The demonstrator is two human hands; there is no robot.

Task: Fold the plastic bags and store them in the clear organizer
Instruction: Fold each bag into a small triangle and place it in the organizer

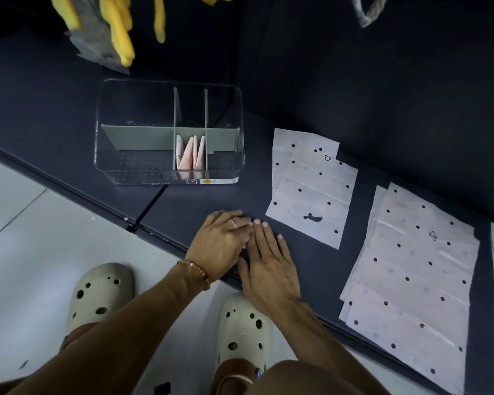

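Hands, left hand [221, 246] and right hand [268, 266], lie flat below organizer [169, 132] labelled "Storage box".

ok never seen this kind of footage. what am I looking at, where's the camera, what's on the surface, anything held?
There is no machine here: a person works with two bare hands. The single picture comes from a wide-angle camera on the person's head, looking forward and down, so you also see their forearms and shoes.

The left hand and right hand lie side by side on the near edge of a dark table, fingers fairly flat. They seem to press on something small and pale between them, mostly hidden; neither plainly grips anything.

Further back stands the clear organizer with grey dividers. One middle compartment holds a few folded bags, standing upright. To the right, flat dotted plastic bags lie unfolded: a small stack and a bigger stack.
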